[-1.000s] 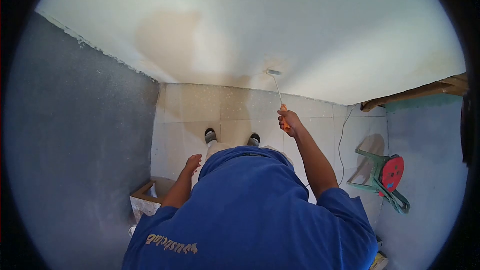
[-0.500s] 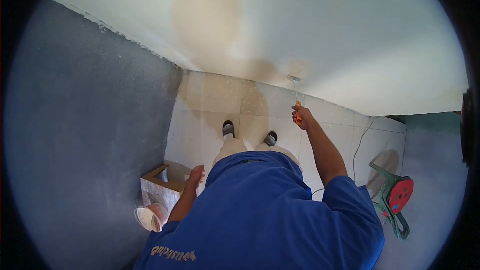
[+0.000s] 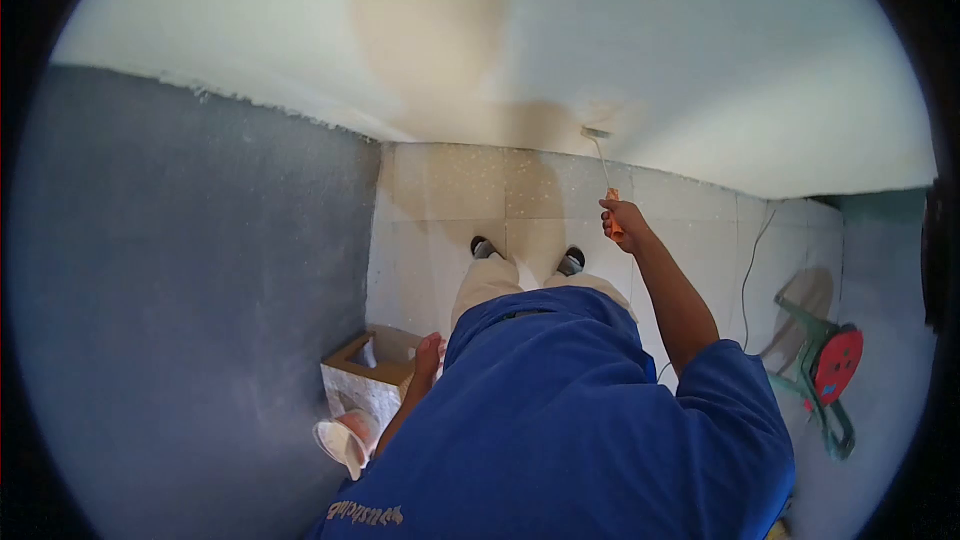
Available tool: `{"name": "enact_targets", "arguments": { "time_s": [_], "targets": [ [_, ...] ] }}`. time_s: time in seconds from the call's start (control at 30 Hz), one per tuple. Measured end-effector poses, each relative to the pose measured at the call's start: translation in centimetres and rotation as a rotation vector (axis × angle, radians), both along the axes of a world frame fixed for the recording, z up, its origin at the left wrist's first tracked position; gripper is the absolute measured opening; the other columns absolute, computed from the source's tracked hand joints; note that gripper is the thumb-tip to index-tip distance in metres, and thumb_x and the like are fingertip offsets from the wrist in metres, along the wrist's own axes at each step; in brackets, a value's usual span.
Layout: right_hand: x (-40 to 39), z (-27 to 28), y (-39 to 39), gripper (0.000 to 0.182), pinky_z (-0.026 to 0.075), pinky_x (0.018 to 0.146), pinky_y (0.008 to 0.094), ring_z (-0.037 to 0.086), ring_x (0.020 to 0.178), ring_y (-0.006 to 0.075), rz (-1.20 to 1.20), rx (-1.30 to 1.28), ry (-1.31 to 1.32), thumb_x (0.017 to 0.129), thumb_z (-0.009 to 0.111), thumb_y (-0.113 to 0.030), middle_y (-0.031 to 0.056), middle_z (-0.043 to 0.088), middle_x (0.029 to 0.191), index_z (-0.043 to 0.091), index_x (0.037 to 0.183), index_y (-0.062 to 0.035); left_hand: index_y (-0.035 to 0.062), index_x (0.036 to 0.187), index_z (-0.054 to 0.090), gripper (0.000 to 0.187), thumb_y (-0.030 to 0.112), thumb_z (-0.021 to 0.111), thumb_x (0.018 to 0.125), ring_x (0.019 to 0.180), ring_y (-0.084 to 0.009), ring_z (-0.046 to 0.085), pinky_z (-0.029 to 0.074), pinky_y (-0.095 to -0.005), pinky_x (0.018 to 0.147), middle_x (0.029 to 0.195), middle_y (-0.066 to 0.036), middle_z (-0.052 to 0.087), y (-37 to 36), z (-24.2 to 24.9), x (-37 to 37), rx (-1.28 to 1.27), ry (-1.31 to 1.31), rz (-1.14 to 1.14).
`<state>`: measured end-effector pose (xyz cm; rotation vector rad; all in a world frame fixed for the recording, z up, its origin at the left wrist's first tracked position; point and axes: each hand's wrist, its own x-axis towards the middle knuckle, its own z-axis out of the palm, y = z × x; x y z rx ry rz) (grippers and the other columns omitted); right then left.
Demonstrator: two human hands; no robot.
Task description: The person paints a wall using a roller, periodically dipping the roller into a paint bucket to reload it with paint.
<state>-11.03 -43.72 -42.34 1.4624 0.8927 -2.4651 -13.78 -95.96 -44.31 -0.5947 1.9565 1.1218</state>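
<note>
Your right hand (image 3: 622, 222) is closed around the orange handle of a small paint roller (image 3: 600, 145), and the roller head is pressed on the white wall (image 3: 700, 50) at about 12 o'clock from your hand, low down near where wall meets floor. Your left hand (image 3: 428, 355) hangs loose at your side, fingers relaxed and gripping nothing, just above a wooden box (image 3: 365, 370) at about 8 o'clock from your body, with a tilted paint bucket (image 3: 345, 437) just beside the box.

As for progress, most of the wall reads as covered in white. What looks left is the tan patch (image 3: 430, 15) at 11 o'clock from the roller and the tan band running down toward the base, which the roller sits at the edge of. The grey wall (image 3: 190, 270) on your left appears untouched. A green and red stool (image 3: 825, 375) lies tipped on the tiled floor (image 3: 450, 200) at 3 o'clock.
</note>
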Motion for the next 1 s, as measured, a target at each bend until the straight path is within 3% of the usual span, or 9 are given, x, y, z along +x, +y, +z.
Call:
{"name": "enact_targets", "arguments": {
  "time_s": [0.07, 0.2, 0.27, 0.33, 0.37, 0.57, 0.73, 0.83, 1.0],
  "targets": [
    [1.3, 3.5, -0.4, 0.017, 0.038, 0.036, 0.0230, 0.043, 0.042, 0.0091, -0.023, 0.037, 0.006, 0.080, 0.056, -0.014, 0.0008, 0.045, 0.059, 0.041, 0.084, -0.0076, 0.0035, 0.103, 0.055, 0.023, 0.018, 0.051, 0.085, 0.079, -0.0153, 0.057, 0.041, -0.0240, 0.063, 0.094, -0.007, 0.059, 1.3, -2.7, -2.0, 0.235, 0.162, 0.244],
    [4.1, 9.1, -1.5, 0.021, 0.038, 0.034, 0.0238, 0.043, 0.042, 0.0087, -0.017, 0.179, 0.029, 0.081, 0.056, -0.015, 0.0014, 0.045, 0.062, 0.040, 0.091, -0.0048, 0.0015, 0.099, 0.056, 0.026, 0.023, 0.051, 0.086, 0.076, -0.0154, 0.057, 0.044, -0.0267, 0.066, 0.094, -0.008, 0.060, 10.5, 3.1, -10.1, 0.068, 0.221, -0.112],
    [4.8, 12.2, -2.5, 0.022, 0.038, 0.034, 0.0239, 0.043, 0.042, 0.0086, -0.059, 0.183, 0.004, 0.081, 0.055, -0.016, 0.0014, 0.045, 0.063, 0.040, 0.092, -0.0037, 0.0034, 0.093, 0.056, 0.027, 0.029, 0.048, 0.089, 0.079, -0.0178, 0.058, 0.044, -0.0290, 0.065, 0.092, -0.009, 0.061, 14.4, 4.3, -14.9, 0.203, 0.404, -0.331],
    [4.8, 14.4, -3.6, 0.026, 0.038, 0.033, 0.0233, 0.043, 0.042, 0.0083, -0.044, 0.218, -0.001, 0.083, 0.055, -0.017, 0.0014, 0.044, 0.063, 0.039, 0.096, -0.0019, 0.0021, 0.090, 0.056, 0.023, 0.022, 0.045, 0.089, 0.081, -0.0188, 0.058, 0.046, -0.0313, 0.067, 0.095, -0.010, 0.060, 21.0, 9.2, -19.3, 0.406, 0.630, -0.445],
    [4.9, 15.5, -3.8, 0.026, 0.038, 0.033, 0.0233, 0.043, 0.042, 0.0083, -0.101, 0.210, -0.010, 0.083, 0.055, -0.017, 0.0014, 0.044, 0.063, 0.039, 0.096, -0.0019, -0.0010, 0.092, 0.055, 0.019, 0.014, 0.045, 0.090, 0.082, -0.0173, 0.057, 0.045, -0.0290, 0.077, 0.094, -0.011, 0.059, 24.8, 12.2, -21.0, 0.480, 0.715, -0.495],
    [4.6, 18.2, -5.3, 0.030, 0.038, 0.035, 0.0226, 0.044, 0.042, 0.0085, -0.139, 0.281, -0.024, 0.085, 0.054, -0.023, 0.0023, 0.046, 0.063, 0.042, 0.100, 0.0000, -0.0045, 0.097, 0.054, 0.030, 0.024, 0.047, 0.089, 0.090, -0.0208, 0.055, 0.041, -0.0315, 0.083, 0.096, -0.014, 0.059, 42.5, 26.5, -29.0, 0.893, 1.169, -0.903],
    [1.8, 19.8, -7.2, 0.034, 0.042, 0.044, 0.0259, 0.051, 0.050, 0.0108, -0.133, 0.338, -0.088, 0.087, 0.049, -0.028, 0.0051, 0.049, 0.066, 0.046, 0.105, 0.0001, 0.0018, 0.106, 0.047, 0.038, 0.036, 0.039, 0.091, 0.087, -0.0327, 0.058, 0.045, -0.0495, 0.083, 0.092, -0.022, 0.058, 52.0, 37.0, -31.1, 1.471, 1.757, -1.180],
    [1.2, 21.0, -8.1, 0.035, 0.044, 0.049, 0.0286, 0.054, 0.053, 0.0147, -0.135, 0.376, -0.098, 0.087, 0.048, -0.029, 0.0087, 0.054, 0.071, 0.047, 0.107, 0.0002, 0.0030, 0.103, 0.042, 0.036, 0.034, 0.026, 0.093, 0.087, -0.0343, 0.056, 0.045, -0.0555, 0.080, 0.088, -0.020, 0.055, 55.6, 40.1, -30.1, 1.687, 1.878, -1.092],
    [0.3, 22.0, -8.2, 0.035, 0.046, 0.056, 0.0299, 0.057, 0.059, 0.0173, -0.177, 0.366, -0.144, 0.086, 0.048, -0.026, 0.0125, 0.058, 0.080, 0.047, 0.108, 0.0013, 0.0029, 0.099, 0.045, 0.030, 0.026, 0.027, 0.092, 0.085, -0.0369, 0.056, 0.046, -0.0505, 0.078, 0.082, -0.019, 0.055, 59.5, 41.5, -30.1, 1.670, 2.030, -0.898]
  ]
}}
